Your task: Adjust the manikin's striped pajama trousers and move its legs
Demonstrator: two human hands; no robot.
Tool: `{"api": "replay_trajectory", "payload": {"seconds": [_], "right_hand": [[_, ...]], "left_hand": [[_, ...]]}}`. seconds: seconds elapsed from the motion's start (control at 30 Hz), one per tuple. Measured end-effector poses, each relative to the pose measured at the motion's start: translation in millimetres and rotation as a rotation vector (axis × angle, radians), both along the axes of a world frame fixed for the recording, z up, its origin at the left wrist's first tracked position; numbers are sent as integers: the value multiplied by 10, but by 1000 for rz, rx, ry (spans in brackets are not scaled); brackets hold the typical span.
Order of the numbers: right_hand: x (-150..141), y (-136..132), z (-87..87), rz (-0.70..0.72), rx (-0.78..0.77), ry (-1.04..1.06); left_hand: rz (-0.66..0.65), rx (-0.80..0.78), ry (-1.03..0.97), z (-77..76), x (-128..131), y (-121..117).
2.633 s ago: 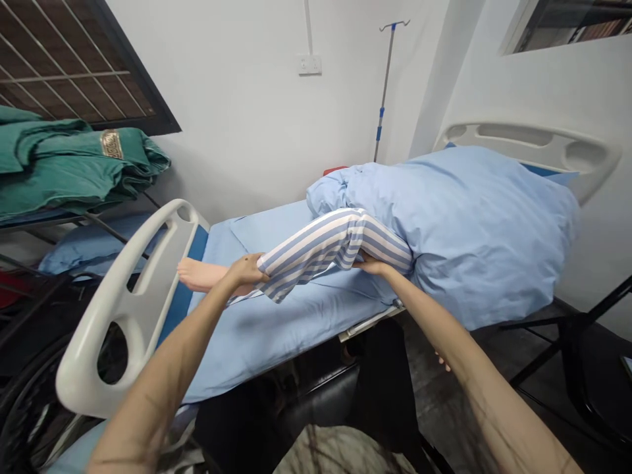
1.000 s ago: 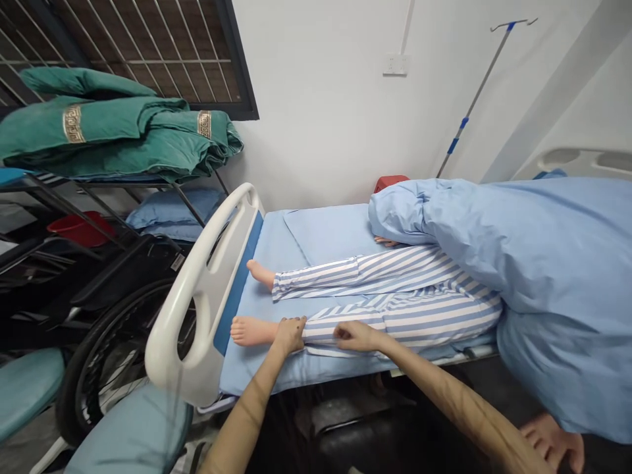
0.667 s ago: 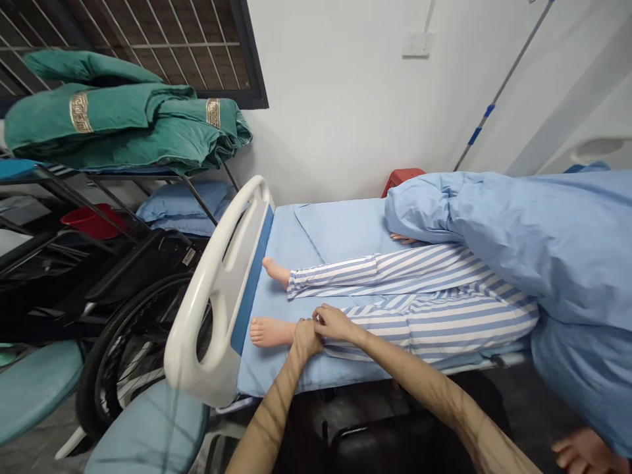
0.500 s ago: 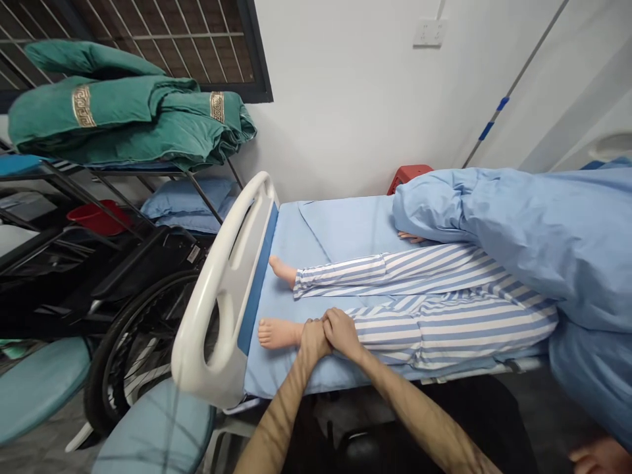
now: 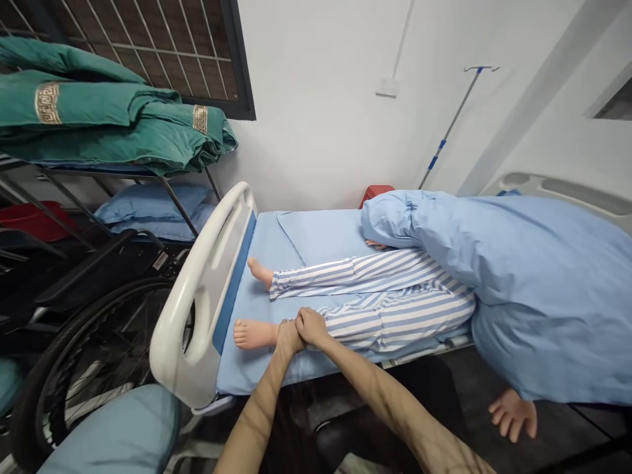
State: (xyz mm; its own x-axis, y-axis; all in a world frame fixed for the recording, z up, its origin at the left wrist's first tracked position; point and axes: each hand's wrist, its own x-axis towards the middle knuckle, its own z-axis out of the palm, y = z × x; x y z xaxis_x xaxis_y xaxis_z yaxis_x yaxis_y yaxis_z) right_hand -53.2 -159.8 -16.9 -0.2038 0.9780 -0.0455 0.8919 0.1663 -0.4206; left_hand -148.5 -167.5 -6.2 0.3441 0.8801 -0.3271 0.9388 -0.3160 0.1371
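Lying folded on a metal rack [image 5: 64,174] at far left, green blankets [image 5: 99,131] with gold trim, with a red basin [image 5: 29,220] cut off by the picture's edge below them and a blue pillow [image 5: 153,210] just beside it. Lower down, a wheelchair wheel [image 5: 54,316], partly hidden behind a white plastic footboard [image 5: 170,342]. Just past the footboard, on a blue sheet [image 5: 257,375], the bare feet [image 5: 251,334] of a mannequin. At the near pyjama cuff, above the nearer foot, the left hand [image 5: 289,336] and right hand [image 5: 311,327] pressed together, the right lapped over the left. Both closed rather than spread, fingertips out of sight, no telling whether either grips the cloth. Striped pyjama trousers [image 5: 395,316] running rightward, the upper legs vanishing under a blue quilt [image 5: 543,296]. Behind it, a red stool [image 5: 378,194], mostly hidden, and a drip pole [image 5: 447,125]. Below the quilt, a hanging hand [image 5: 513,411], its arm hidden.
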Motion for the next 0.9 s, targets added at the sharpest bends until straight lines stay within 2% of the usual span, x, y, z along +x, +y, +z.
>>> {"api": "replay_trajectory", "payload": {"seconds": [0.2,0.4,0.5,0.7,0.9], "right_hand": [[108,-10,53,109,-70,53],[98,284,151,223,-75,103],[-90,522,255,252,-44,144],[-674,1131,408,288,34,233],[-1227,1736,500,361,202,193]], "left_hand": [[5,45,39,-47,41,-91],[-2,47,42,-104,15,-65],[16,49,30,-113,-6,-64],[30,79,-35,-153,-33,-73],[80,30,-94,-251,-45,-66]]}}
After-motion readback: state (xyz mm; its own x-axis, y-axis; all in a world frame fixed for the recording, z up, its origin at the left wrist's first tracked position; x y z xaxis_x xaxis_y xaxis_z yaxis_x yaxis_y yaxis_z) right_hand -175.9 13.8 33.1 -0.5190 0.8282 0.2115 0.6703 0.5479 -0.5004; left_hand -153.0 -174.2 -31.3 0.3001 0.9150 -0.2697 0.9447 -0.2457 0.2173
